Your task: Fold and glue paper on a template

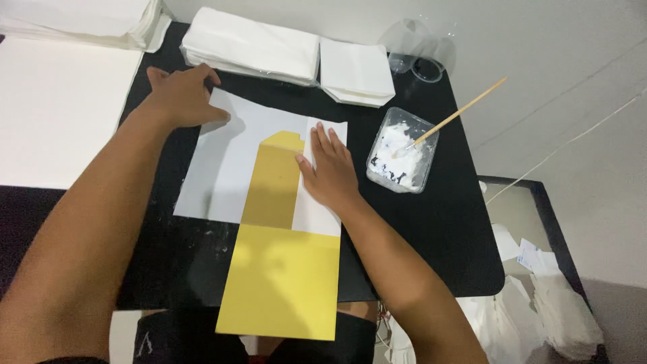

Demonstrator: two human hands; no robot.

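While the left hand (180, 96) lies flat near the far left corner of the black table (438, 229), its fingers close together and pressing on the far left corner of a white sheet (222, 168), the right hand (328, 168) rests palm down on the sheet's right side, fingers slightly spread and pinching nothing. A yellow folded paper (280, 269) lies between the hands, its narrow upper part on the white sheet and its wider lower part hanging over the near edge. Toward the right edge stands a clear tub of white paste (402, 158) with a wooden stick (458, 114) leaning in it. Stacks of white paper (283, 54) line the far edge.
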